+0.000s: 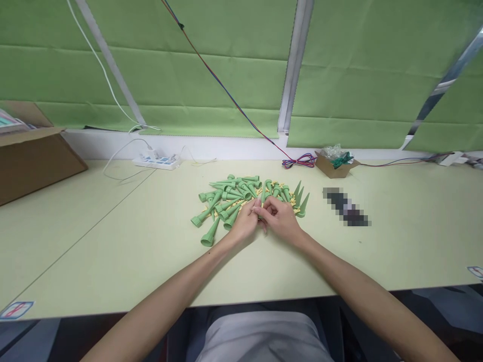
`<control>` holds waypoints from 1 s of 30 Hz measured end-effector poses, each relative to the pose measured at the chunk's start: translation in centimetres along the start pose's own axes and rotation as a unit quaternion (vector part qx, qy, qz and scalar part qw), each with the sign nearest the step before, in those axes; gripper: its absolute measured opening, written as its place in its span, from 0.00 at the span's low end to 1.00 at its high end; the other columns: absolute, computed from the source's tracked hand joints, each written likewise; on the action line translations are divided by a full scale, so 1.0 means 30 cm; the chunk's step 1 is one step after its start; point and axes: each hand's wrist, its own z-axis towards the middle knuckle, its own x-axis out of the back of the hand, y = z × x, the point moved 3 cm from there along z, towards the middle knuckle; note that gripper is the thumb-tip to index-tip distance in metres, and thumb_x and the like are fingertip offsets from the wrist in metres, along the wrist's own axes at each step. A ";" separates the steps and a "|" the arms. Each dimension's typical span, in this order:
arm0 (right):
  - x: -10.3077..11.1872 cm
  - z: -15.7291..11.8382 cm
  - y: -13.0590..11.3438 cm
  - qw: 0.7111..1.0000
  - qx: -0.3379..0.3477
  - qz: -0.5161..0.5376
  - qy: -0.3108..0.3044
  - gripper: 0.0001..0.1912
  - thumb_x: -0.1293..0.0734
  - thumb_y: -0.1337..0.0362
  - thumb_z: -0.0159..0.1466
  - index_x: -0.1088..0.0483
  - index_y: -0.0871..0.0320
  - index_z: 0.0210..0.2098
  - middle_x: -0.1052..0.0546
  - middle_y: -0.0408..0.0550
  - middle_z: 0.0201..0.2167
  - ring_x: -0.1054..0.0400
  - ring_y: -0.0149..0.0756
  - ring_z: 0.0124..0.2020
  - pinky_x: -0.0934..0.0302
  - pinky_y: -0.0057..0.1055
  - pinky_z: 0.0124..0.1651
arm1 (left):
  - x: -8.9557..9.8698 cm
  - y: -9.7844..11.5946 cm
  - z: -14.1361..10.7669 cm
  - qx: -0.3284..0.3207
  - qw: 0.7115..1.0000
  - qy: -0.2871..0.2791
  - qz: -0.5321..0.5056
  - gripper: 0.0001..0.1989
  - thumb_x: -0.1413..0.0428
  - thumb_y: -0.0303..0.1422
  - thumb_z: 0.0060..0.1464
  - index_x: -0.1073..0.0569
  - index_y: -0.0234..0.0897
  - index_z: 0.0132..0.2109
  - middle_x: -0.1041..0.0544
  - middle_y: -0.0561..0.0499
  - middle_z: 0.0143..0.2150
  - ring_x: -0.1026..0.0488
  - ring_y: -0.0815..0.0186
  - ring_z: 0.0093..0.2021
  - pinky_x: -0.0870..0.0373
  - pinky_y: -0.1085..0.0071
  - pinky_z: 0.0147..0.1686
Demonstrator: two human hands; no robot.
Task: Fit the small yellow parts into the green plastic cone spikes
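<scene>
My left hand (246, 220) is closed around a green plastic watering spike (263, 190), which points upward between my hands. From the other side my right hand (279, 217) pinches at the same spike, its thumb against the front. A bit of yellow shows at the fingertips; its shape is too small to make out. Just beyond both hands lies a pile of similar green spikes (226, 195), with small yellow pieces (292, 200) among them. One loose spike (210, 235) rests nearest me on the left. On the pile's right, several spikes (303, 205) stand upright.
A cardboard box (37, 156) sits at the far left. Along the back are a white power strip (158, 161), a coiled red and blue cable (300, 161) and a small carton (332, 168) holding plastic wrap and green material. A pixelated dark object (346, 206) lies right of the pile.
</scene>
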 end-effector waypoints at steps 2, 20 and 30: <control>0.001 0.000 -0.001 1.000 -0.003 0.006 0.003 0.22 0.29 0.47 0.65 0.38 0.53 0.25 0.31 0.38 0.15 0.40 0.31 0.17 0.45 0.31 0.26 | -0.007 0.001 -0.002 0.001 1.000 0.000 -0.002 0.18 0.51 0.45 0.67 0.36 0.38 0.32 0.30 0.51 0.29 0.30 0.68 0.25 0.28 0.69 0.26; 0.001 -0.004 -0.011 1.000 0.000 -0.025 0.005 0.22 0.31 0.47 0.66 0.39 0.53 0.26 0.32 0.37 0.15 0.40 0.30 0.17 0.46 0.28 0.25 | -0.002 0.005 -0.001 -0.036 0.999 0.016 0.013 0.21 0.48 0.49 0.65 0.38 0.39 0.31 0.33 0.54 0.27 0.32 0.70 0.23 0.28 0.71 0.22; 0.024 0.025 0.034 0.997 0.026 -0.072 0.012 0.19 0.37 0.52 0.70 0.36 0.55 0.26 0.34 0.39 0.18 0.43 0.30 0.20 0.48 0.29 0.28 | 0.047 0.006 0.022 -0.016 0.983 0.042 0.175 0.16 0.51 0.46 0.66 0.33 0.38 0.36 0.29 0.53 0.29 0.29 0.69 0.23 0.32 0.71 0.24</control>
